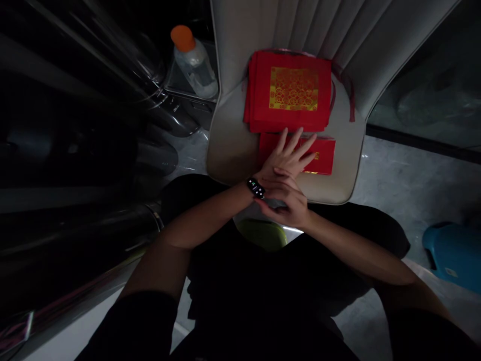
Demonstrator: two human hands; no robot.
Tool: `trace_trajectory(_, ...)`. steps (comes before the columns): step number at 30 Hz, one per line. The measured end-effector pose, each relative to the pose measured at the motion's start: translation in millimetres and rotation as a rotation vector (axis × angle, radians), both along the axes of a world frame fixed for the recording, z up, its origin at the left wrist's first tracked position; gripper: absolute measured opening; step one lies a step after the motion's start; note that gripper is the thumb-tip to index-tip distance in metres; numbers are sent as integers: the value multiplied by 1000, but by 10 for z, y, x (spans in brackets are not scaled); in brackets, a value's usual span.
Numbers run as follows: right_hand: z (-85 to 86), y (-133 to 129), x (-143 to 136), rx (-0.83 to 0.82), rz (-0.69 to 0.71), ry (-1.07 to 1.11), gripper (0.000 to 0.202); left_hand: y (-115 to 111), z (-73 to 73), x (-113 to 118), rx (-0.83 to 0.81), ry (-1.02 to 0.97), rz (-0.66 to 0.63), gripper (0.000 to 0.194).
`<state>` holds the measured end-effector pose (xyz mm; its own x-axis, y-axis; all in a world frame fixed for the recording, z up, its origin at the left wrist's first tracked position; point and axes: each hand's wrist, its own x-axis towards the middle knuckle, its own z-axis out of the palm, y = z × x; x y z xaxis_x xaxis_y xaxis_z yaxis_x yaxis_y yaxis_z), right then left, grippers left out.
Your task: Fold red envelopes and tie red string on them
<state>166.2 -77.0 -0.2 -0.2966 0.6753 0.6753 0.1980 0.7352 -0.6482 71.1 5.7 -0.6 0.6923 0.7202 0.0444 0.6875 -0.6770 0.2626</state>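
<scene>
My left hand [290, 154] is open with its fingers spread, held over red envelopes [323, 156] with gold print near the front of the chair seat. A smartwatch [256, 188] with a lit screen is on my left wrist. Across that wrist lies my right hand [287, 200], its thumb and fingertips closed at the edge of the watch. Behind the envelopes, a stack of larger red bags [291, 93] with a gold square pattern rests against the chair back.
The pale chair [229, 145] stands in front of my knees. A clear bottle [196, 67] with an orange cap is left of it. A blue stool-like object [453, 255] is on the floor at the right. Something green [263, 234] shows between my legs.
</scene>
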Motion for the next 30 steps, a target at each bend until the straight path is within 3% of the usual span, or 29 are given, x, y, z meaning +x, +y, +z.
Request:
trace_trajectory(5,32,-44,47,-11,-3,-27,38,-14,128,83,-108,128,-88,45)
trace_trajectory(15,25,-55,74,-1,-17,-21,41,-38,193,119,-129,177,-66,45)
trace_trajectory(24,-45,-40,87,-40,20,-104,33,-63,20,102,-59,112,-65,45)
trace_trajectory(30,2,8,91,78,-5,-204,32,-115,-147,121,-30,79,-36,56)
